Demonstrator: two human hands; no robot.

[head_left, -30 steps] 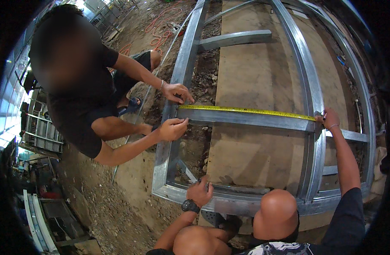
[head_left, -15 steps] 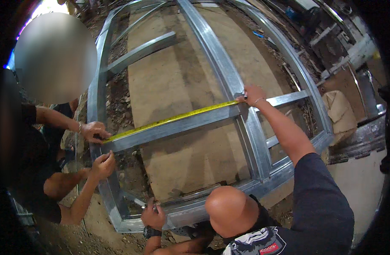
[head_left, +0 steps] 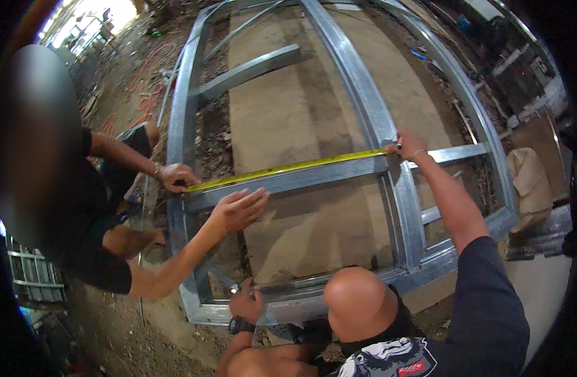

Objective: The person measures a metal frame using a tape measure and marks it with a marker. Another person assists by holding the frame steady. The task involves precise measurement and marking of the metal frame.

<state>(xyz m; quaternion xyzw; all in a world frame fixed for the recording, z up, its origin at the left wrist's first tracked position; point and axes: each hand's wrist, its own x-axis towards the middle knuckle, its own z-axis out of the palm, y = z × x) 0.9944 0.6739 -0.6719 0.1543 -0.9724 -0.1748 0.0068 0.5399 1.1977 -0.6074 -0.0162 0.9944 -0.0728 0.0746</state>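
My right hand [head_left: 409,144] is closed at the right end of a yellow tape measure [head_left: 288,166], over the joint of a metal frame [head_left: 398,207]. A small dark pen-like piece shows at its fingers. The tape lies stretched along a galvanized crossbar [head_left: 301,179]. My left hand [head_left: 247,305], with a black watch at the wrist, is curled at the frame's near rail, around something small I cannot make out. A co-worker's hand [head_left: 177,178] holds the tape's left end. The co-worker's other hand [head_left: 241,207] is stretched out, fingers extended, above the crossbar.
A short metal stub [head_left: 250,72] juts inward from the frame's left rail. Brown boards [head_left: 269,113] lie on the dirt under the frame. A brown sack [head_left: 530,179] sits beyond the right rail. Orange cord [head_left: 151,103] lies at the far left, and my knee [head_left: 354,298] is close below.
The co-worker's lower hand has moved right from the crossbar's left end and opened out. My view has shifted, so the frame sits farther right. My hands keep their places on the frame.
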